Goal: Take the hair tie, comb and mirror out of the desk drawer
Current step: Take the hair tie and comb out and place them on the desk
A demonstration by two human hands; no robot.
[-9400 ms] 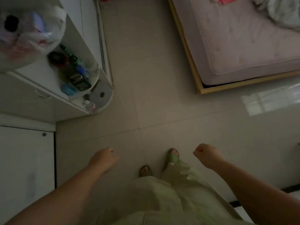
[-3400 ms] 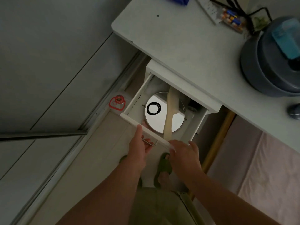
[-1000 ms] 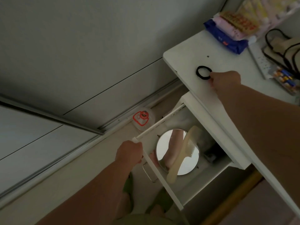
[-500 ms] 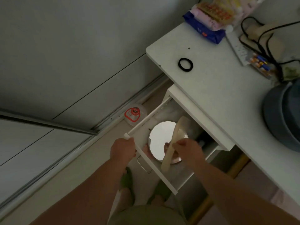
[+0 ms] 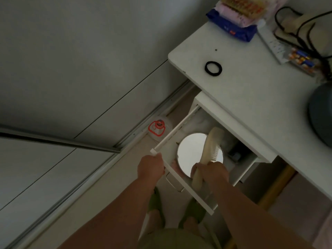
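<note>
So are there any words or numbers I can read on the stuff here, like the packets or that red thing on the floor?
None can be read.
Blue packet: small red mark, too blurred.
Pink packet on top of it: print too blurred.
White container on the floor: red drawing, no letters readable.
Batteries: coloured labels, too small.
Comb, mirror, hair tie: no text.

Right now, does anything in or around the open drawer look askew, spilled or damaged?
Nothing stands out. The hair tie lies flat on the desk top. The right hand grips the comb over the round mirror, which looks intact. The left hand holds the drawer front. No spill is visible.
</note>
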